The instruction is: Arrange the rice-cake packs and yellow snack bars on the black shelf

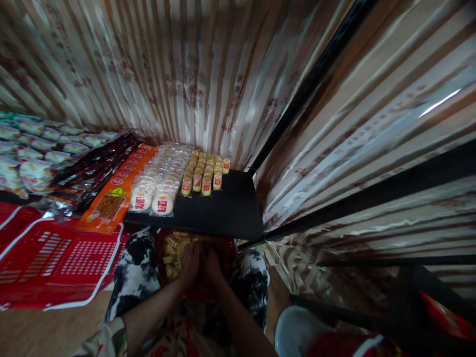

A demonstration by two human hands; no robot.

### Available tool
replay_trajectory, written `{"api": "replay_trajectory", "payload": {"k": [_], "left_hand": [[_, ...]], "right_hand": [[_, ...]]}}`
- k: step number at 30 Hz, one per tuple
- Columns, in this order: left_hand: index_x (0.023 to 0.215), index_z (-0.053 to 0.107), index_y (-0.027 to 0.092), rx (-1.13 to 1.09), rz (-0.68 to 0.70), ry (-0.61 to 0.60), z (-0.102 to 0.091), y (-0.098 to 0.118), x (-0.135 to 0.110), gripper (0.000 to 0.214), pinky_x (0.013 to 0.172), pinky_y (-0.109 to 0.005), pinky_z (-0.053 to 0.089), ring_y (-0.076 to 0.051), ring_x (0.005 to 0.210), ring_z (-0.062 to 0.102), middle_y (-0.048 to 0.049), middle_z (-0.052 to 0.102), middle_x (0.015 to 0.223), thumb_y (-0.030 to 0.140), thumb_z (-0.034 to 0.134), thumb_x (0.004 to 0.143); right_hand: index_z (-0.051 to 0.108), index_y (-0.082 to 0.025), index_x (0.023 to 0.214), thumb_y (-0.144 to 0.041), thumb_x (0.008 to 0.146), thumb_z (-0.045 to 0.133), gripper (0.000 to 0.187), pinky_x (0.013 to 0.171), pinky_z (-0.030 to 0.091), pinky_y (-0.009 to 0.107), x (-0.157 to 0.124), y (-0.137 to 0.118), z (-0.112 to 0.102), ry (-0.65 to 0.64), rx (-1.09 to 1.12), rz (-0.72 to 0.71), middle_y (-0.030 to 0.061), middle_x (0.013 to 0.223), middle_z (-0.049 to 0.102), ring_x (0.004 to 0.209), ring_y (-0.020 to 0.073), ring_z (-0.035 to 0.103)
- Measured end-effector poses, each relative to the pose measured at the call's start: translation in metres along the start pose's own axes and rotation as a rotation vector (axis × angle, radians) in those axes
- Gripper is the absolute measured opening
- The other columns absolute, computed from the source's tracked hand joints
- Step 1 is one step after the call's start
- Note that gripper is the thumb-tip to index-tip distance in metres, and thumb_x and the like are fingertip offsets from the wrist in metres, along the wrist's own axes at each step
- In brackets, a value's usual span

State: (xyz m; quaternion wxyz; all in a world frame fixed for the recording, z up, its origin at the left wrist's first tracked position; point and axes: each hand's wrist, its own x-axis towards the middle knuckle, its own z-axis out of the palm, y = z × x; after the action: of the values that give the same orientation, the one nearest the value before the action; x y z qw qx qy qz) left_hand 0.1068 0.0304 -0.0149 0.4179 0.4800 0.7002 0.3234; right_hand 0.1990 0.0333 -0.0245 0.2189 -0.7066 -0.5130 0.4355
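Note:
Both of my hands reach down side by side into a red basket or bag (pixel 227 248) between my knees, just below the shelf's front edge. Small yellow-wrapped snack packets (pixel 173 255) fill its left part. My left hand (pixel 191 260) rests beside these packets, its back toward me and its fingers pointing away and down. Close against it, my right hand (pixel 210 263) is in deeper shadow. The fingertips of both hands are too dark and blurred to show whether they hold anything. On the shelf above stand rows of similar small yellow packets (pixel 206 184) with red labels.
The black shelf (pixel 226 210) carries white round packaged crackers (pixel 162 202), an orange snack bag (pixel 111 203), dark red packs (pixel 98 166) and white packets (pixel 35 173). A red shopping basket (pixel 59 258) stands left. Black frame bars (pixel 372 196) and striped sheeting surround me.

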Motion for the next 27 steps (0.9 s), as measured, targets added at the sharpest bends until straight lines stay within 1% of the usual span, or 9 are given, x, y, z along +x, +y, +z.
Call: {"api": "replay_trajectory", "payload": {"k": [3,6,10,13,15,18,21,25,27], "left_hand": [[0.094,0.061,0.015,0.002,0.038,0.013,-0.004,0.001,-0.007,0.029,0.097,-0.039,0.041,-0.021,0.101,0.057,-0.0111,0.064,0.102,0.026,0.037,0.082],[0.093,0.061,0.014,0.017,0.064,0.002,-0.011,0.003,-0.013,0.026,0.095,-0.037,0.042,-0.02,0.1,0.058,-0.0105,0.064,0.1,0.017,0.041,0.077],[0.097,0.061,0.016,0.078,0.103,0.039,-0.023,0.011,-0.022,0.031,0.095,-0.038,0.042,-0.02,0.102,0.056,-0.0089,0.062,0.101,0.009,0.043,0.072],[0.105,0.058,0.017,0.093,0.174,0.104,-0.032,0.019,-0.028,0.037,0.094,-0.038,0.042,-0.02,0.099,0.055,-0.0085,0.059,0.106,0.011,0.046,0.071],[0.11,0.056,0.017,0.084,0.189,0.117,-0.036,0.025,-0.031,0.041,0.091,-0.037,0.043,-0.019,0.094,0.056,-0.0083,0.057,0.108,0.014,0.049,0.07],[0.116,0.053,0.017,0.039,0.167,0.118,-0.039,0.032,-0.033,0.046,0.088,-0.037,0.045,-0.018,0.091,0.056,-0.0088,0.056,0.109,0.018,0.051,0.07],[0.122,0.048,0.014,-0.017,0.143,0.13,-0.041,0.042,-0.032,0.053,0.087,-0.035,0.046,-0.018,0.089,0.056,-0.0114,0.053,0.113,0.021,0.053,0.07],[0.123,0.048,0.017,-0.041,0.186,0.122,-0.048,0.057,-0.029,0.053,0.091,-0.035,0.043,-0.019,0.1,0.054,-0.0105,0.054,0.114,0.021,0.054,0.071],[0.121,0.051,0.02,-0.061,0.21,0.077,-0.052,0.062,-0.027,0.052,0.093,-0.035,0.042,-0.02,0.104,0.053,-0.0088,0.056,0.115,0.021,0.055,0.07]], "right_hand": [[0.064,-0.016,0.097,-0.039,0.08,0.05,0.033,0.078,0.047,0.031,-0.016,-0.006,-0.011,0.015,0.085,0.014,0.0106,0.092,0.07,0.09,0.0234,0.064],[0.065,-0.017,0.085,-0.036,0.079,0.05,0.025,0.072,0.047,0.03,-0.028,-0.009,-0.018,-0.011,0.112,0.019,0.0071,0.081,0.069,0.082,0.0213,0.063],[0.062,-0.017,0.078,-0.03,0.077,0.049,0.019,0.071,0.045,0.029,-0.04,-0.015,-0.027,-0.014,0.168,-0.037,0.0048,0.079,0.067,0.076,0.0184,0.061],[0.06,-0.018,0.08,-0.032,0.075,0.049,0.018,0.065,0.045,0.028,-0.047,-0.022,-0.034,-0.068,0.292,-0.069,0.0025,0.076,0.066,0.07,0.0168,0.06],[0.06,-0.019,0.084,-0.035,0.073,0.051,0.021,0.061,0.045,0.026,-0.052,-0.027,-0.038,-0.1,0.377,-0.064,0.0007,0.073,0.065,0.065,0.0156,0.059],[0.059,-0.02,0.086,-0.04,0.069,0.056,0.026,0.055,0.043,0.024,-0.059,-0.036,-0.044,-0.123,0.483,-0.039,-0.0016,0.067,0.061,0.058,0.0133,0.055],[0.059,-0.019,0.087,-0.047,0.066,0.059,0.034,0.054,0.042,0.023,-0.064,-0.045,-0.049,-0.133,0.575,-0.049,-0.0014,0.066,0.06,0.057,0.0121,0.054],[0.061,-0.018,0.092,-0.051,0.064,0.061,0.043,0.053,0.042,0.023,-0.064,-0.054,-0.059,-0.111,0.571,-0.072,-0.0001,0.068,0.061,0.058,0.0119,0.055],[0.062,-0.018,0.093,-0.05,0.064,0.062,0.044,0.052,0.041,0.022,-0.062,-0.057,-0.068,-0.12,0.541,-0.093,-0.0004,0.067,0.062,0.056,0.0111,0.053]]}}
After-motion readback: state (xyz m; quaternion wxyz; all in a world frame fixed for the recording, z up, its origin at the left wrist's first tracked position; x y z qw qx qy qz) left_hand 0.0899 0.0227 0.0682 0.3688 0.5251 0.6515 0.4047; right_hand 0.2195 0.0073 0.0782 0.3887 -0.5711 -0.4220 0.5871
